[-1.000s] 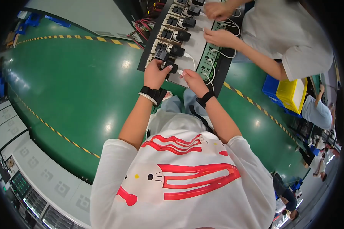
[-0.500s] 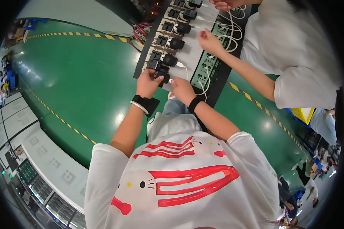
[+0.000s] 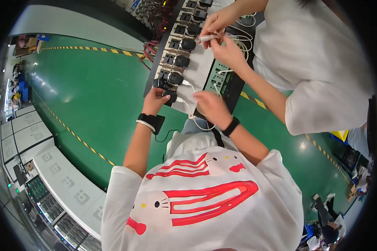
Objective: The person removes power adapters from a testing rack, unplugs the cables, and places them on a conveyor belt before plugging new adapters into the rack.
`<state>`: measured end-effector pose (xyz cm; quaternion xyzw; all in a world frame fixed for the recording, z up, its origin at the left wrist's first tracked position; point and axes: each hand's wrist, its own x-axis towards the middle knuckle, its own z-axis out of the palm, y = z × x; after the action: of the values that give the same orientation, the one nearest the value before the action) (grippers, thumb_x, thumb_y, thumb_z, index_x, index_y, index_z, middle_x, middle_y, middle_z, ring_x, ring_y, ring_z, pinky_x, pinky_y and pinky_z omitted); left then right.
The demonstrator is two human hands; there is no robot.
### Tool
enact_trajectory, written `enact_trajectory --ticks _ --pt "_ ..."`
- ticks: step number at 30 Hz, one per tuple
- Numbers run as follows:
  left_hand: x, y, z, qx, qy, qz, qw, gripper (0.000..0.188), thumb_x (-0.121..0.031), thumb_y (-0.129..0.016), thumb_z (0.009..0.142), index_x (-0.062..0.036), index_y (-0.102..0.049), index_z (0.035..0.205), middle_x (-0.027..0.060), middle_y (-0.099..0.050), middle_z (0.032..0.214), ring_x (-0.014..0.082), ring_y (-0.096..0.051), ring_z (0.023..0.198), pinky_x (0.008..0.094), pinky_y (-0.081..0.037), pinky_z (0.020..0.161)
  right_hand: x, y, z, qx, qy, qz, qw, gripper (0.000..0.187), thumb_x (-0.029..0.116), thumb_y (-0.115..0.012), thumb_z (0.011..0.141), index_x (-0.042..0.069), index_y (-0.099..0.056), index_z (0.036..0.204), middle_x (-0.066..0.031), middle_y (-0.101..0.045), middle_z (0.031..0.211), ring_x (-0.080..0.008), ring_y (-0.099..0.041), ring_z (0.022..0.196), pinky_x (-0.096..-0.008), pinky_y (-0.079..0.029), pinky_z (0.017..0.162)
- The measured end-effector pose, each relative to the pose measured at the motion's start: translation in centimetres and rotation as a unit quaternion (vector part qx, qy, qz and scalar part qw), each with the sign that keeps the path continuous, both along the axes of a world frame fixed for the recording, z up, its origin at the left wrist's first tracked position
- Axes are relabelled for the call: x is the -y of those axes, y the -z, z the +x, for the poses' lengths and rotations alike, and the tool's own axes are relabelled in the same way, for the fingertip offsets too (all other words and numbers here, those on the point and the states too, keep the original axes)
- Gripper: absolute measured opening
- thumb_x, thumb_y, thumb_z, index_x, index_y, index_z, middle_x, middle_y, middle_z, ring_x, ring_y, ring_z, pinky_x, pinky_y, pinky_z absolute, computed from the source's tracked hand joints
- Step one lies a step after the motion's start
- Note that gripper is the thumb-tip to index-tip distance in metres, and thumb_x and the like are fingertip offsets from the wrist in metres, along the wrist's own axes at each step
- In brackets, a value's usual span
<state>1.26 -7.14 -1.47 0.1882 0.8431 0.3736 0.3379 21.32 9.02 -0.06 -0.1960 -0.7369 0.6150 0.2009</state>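
Observation:
My left hand (image 3: pixel 155 101) grips a black charger (image 3: pixel 169 96) at the near end of a row of sockets, with the thumb on its near side. From that charger sticks a white USB plug (image 3: pixel 180 100), whose white cable (image 3: pixel 192 113) curves below my right hand. Just right of the plug is my right hand (image 3: pixel 215 109), apart from it, fingers stretched loosely leftward and nothing visible in them. Another black charger (image 3: pixel 175 78) with a white plug (image 3: pixel 186 83) sits one place farther up the row.
A co-worker's hands (image 3: pixel 228 50) hold a white cable end over the board (image 3: pixel 184 62) on the far right. Green circuit boards (image 3: pixel 219 75) with white cables line its right side. Red wires (image 3: pixel 150 50) hang at its left. White cabinets (image 3: pixel 67 175) stand at left.
My right hand has let go of the white plug and moved right. My left hand stays on the charger. The co-worker's hands have come together on a white cable end.

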Motion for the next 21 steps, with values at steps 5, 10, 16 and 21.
enact_trajectory --ticks 5,10,16,21 --pt "0.4 -0.6 1.2 -0.003 -0.05 0.048 0.998 0.039 -0.01 -0.077 0.071 0.003 -0.056 0.1 0.0111 -0.065 0.09 0.0166 -0.063 0.081 0.028 -0.05 0.074 -8.1 11.3 4.3 0.024 0.217 -0.334 0.917 0.02 0.011 -0.05 0.087 0.001 -0.057 0.103 -0.0031 -0.06 0.099 -0.0082 -0.055 0.086 -0.0218 -0.043 0.074" --pt "-0.3 -0.5 0.9 -0.069 0.003 0.0 0.998 0.035 -0.019 -0.076 0.071 0.0008 -0.06 0.096 0.0109 -0.065 0.09 0.0197 -0.061 0.08 0.0315 -0.048 0.075 -11.2 15.4 0.1 0.017 -0.019 -0.345 0.938 0.021 0.014 -0.054 0.083 0.004 -0.057 0.101 -0.0053 -0.06 0.098 -0.0111 -0.055 0.083 -0.0244 -0.045 0.075" --pt "-0.7 -1.8 0.6 -0.157 -0.033 0.008 0.987 0.031 -0.021 -0.069 0.076 0.001 -0.062 0.097 0.0128 -0.063 0.09 0.0245 -0.061 0.084 0.0335 -0.048 0.077 -3.9 -3.5 1.7 -0.087 -0.003 0.149 0.985 0.021 0.016 -0.061 0.081 0.005 -0.06 0.099 -0.002 -0.062 0.086 -0.0136 -0.058 0.073 -0.0271 -0.046 0.069" --pt "-6.5 -4.1 -0.5 -0.197 0.055 0.047 0.978 0.031 -0.024 -0.064 0.079 0.0 -0.062 0.099 0.0177 -0.063 0.092 0.0299 -0.062 0.088 0.036 -0.048 0.079 -3.9 -6.5 0.7 0.051 -0.087 -0.018 0.995 0.02 0.015 -0.057 0.087 0.001 -0.057 0.1 -0.0039 -0.054 0.079 -0.0111 -0.049 0.069 -0.0274 -0.041 0.063"
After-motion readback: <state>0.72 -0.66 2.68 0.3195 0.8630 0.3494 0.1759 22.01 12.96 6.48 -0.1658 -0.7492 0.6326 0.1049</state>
